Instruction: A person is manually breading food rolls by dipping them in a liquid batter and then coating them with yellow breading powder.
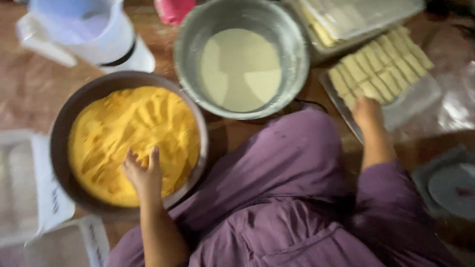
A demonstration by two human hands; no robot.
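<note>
Down low, our left hand (143, 175) lies spread, fingers apart, in yellow crumbs (133, 141) filling a dark bowl (62, 126). Our right hand (367, 112) touches pale sticks (378, 69) on a tray (415, 101); its grip we cannot tell. Farther off, a metal bowl (188, 44) of batter sits on the brown floor (29, 84).

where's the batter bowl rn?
In the head view, the batter bowl sits top centre, right of the crumb bowl where the left hand rests, and left of the tray of pale sticks.
</note>
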